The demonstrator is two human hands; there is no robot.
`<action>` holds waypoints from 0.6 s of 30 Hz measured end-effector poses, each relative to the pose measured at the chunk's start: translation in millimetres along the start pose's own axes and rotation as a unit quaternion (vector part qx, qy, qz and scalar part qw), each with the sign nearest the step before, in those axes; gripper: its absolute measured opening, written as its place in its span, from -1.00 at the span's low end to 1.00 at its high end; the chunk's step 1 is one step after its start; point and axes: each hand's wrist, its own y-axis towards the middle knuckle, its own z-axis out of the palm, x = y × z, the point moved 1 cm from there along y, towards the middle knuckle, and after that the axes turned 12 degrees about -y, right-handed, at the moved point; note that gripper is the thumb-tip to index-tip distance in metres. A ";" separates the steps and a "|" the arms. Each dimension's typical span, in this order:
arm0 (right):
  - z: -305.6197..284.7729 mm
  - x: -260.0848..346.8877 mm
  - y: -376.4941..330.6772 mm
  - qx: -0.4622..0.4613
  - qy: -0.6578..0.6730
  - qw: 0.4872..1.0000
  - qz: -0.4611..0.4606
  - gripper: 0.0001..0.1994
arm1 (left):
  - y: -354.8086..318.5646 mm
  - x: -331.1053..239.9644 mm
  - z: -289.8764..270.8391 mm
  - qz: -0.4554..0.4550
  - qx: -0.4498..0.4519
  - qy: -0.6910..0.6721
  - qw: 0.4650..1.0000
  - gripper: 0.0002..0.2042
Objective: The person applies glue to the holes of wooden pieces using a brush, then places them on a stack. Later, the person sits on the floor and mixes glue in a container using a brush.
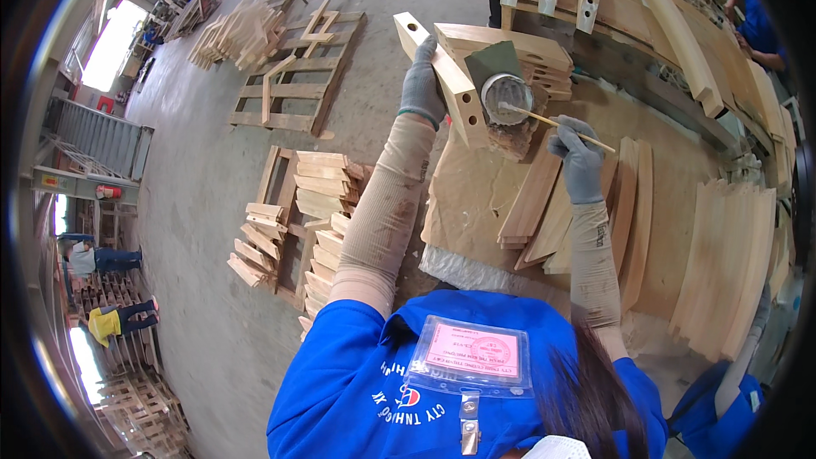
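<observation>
My left hand (422, 85), in a grey glove, grips a pale wooden block (442, 76) with round holes, holding it tilted over the workbench (476, 195). In a grey glove too, my right hand (578, 157) pinches a thin wooden stick (552, 121), whose tip dips into a small round tin (507, 98) of glue or filler. The tin stands on a stained wood scrap next to a dark green pad (493, 59).
Flat curved wooden slats (552, 204) lie under my right hand, more (731, 263) at the right. Stacked blocks (327, 195) and pallets (293, 76) sit on the concrete floor at left. Other people work at the left edge (110, 314) and the top right (752, 25).
</observation>
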 end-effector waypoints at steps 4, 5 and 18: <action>-1.3 11.2 -0.5 -0.020 0.018 0.999 -0.017 -0.84 | 2.9 -0.7 1.4 0.004 -0.023 0.008 1.000 -0.61; -2.7 14.5 1.4 -0.039 0.034 0.999 -0.008 -0.85 | 2.5 0.0 3.1 0.000 -0.021 0.006 1.000 -0.60; 23.8 96.6 -24.2 0.055 0.131 0.990 0.014 -0.84 | -29.4 2.6 44.5 -0.047 0.058 -0.022 0.997 -0.69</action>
